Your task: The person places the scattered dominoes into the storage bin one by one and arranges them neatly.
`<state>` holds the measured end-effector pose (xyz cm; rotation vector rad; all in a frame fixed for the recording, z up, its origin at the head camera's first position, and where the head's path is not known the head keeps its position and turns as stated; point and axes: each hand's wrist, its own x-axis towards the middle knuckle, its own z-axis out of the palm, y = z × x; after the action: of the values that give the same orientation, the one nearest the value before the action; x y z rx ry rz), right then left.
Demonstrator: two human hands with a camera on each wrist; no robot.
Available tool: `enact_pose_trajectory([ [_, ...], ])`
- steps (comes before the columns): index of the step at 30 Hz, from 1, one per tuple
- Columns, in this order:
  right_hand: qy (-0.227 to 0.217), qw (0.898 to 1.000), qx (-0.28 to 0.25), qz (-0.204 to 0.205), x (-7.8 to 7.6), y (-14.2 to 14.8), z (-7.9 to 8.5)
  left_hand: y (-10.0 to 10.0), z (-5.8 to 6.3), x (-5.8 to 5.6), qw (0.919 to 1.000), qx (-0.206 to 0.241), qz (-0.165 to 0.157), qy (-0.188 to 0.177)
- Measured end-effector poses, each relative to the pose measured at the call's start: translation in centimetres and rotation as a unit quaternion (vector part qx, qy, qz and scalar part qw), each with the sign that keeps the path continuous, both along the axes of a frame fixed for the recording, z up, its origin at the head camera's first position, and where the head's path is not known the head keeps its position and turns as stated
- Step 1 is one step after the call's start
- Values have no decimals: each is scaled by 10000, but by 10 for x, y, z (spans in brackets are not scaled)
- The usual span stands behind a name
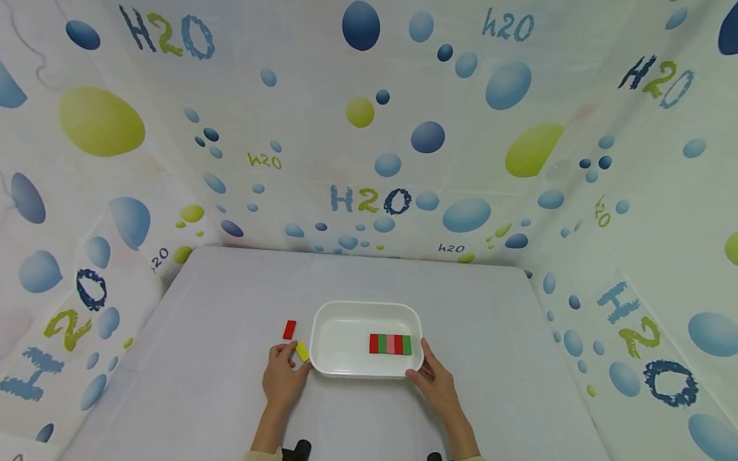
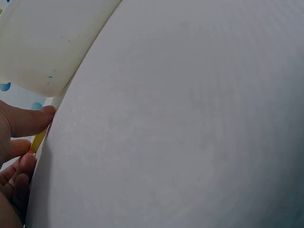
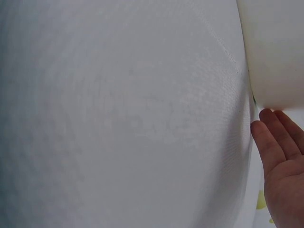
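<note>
A white rectangular tray (image 1: 340, 339) stands on the table. In its right half, several red, green and pink tiles (image 1: 390, 344) lie side by side in a row. My left hand (image 1: 284, 378) is at the tray's front left corner, thumb and forefinger at a small yellow tile (image 1: 302, 351); the left wrist view shows this yellow tile (image 2: 39, 140) between them. Just beyond lies a red tile (image 1: 289, 330). My right hand (image 1: 436, 382) rests at the tray's front right corner, thumb at the front wall. In the right wrist view its extended fingers (image 3: 273, 142) touch the tray's side.
A pale cloth covers the table (image 1: 225, 307). Behind it and at both sides hang white curtains (image 1: 311, 141) printed with blue and green bubbles and H2O lettering.
</note>
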<state>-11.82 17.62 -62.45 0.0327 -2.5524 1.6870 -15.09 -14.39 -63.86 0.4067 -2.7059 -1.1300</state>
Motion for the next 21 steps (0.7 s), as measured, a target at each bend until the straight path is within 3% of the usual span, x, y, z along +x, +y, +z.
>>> enact_pose_trajectory([
  [21, -12, 10000, -68, 21, -1, 0, -1, -3, -2, 3, 9999, 32, 3, 98],
])
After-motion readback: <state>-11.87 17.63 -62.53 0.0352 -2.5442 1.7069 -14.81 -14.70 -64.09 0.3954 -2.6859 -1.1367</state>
